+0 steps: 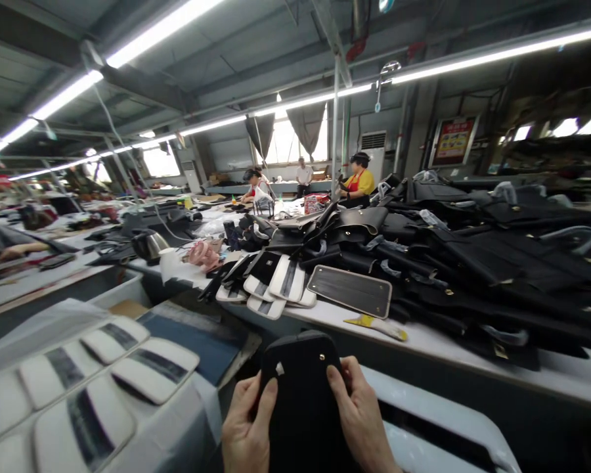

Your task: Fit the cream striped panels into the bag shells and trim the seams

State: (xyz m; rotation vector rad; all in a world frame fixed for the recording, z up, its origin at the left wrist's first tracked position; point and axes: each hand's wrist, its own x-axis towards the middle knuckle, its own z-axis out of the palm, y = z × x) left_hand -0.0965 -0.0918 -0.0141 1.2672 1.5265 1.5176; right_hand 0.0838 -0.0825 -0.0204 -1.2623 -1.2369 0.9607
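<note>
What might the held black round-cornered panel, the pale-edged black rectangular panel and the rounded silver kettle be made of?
Held black round-cornered panel: matte, perhaps fabric or soft leather; almost no shine shows.
Pale-edged black rectangular panel: perhaps leather or imitation; smooth, with a faint sheen.
Rounded silver kettle: probably polished metal; bright reflections.

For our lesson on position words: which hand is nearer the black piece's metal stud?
Right. The right hand holds the black piece just below the stud; the left hand holds the opposite edge, farther away.
</note>
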